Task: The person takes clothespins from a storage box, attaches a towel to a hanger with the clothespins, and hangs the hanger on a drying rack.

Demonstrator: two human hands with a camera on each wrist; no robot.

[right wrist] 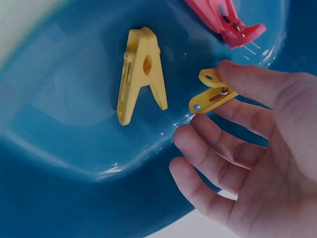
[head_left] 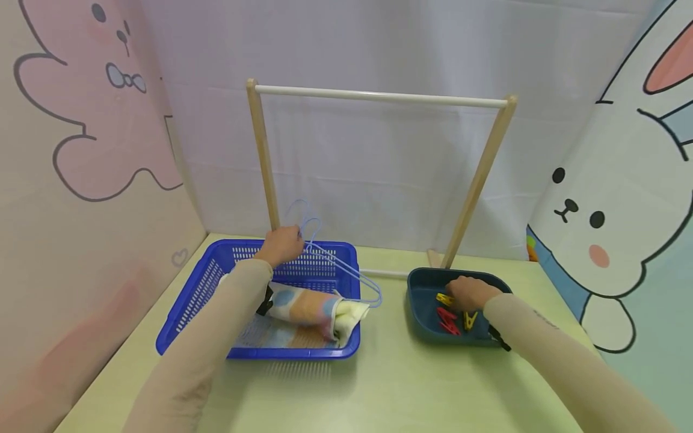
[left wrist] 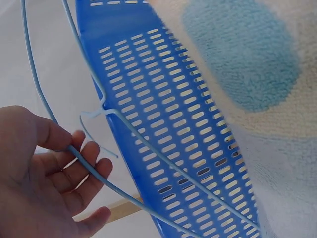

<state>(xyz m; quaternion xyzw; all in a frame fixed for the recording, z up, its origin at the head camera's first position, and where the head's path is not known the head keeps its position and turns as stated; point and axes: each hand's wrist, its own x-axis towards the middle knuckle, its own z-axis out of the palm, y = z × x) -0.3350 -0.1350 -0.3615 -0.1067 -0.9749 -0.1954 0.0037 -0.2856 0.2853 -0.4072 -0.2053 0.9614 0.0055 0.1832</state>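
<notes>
My left hand point(head_left: 283, 245) is over the far side of the blue basket point(head_left: 169, 334). Its thumb and fingers pinch the thin wire of a light blue clothes hanger point(left wrist: 124, 192), whose frame slants over the basket's right rim. A second hooked wire point(left wrist: 171, 163) crosses close beside it in the left wrist view. Below lies a folded patterned towel point(head_left: 308, 308). My right hand point(head_left: 471, 293) reaches into the dark teal tub point(head_left: 419, 329), thumb and forefinger pinching a yellow clothespin point(right wrist: 208, 101). Another yellow clothespin point(right wrist: 141, 74) and red clothespins point(head_left: 448, 320) lie near it.
A wooden rack with a white crossbar point(head_left: 379, 95) stands behind the basket and tub. Its lower white bar point(head_left: 383, 273) runs between them at table height. A pale yellow cloth point(head_left: 349, 319) lies at the towel's right end. Everything stands on a light green table point(head_left: 379, 385).
</notes>
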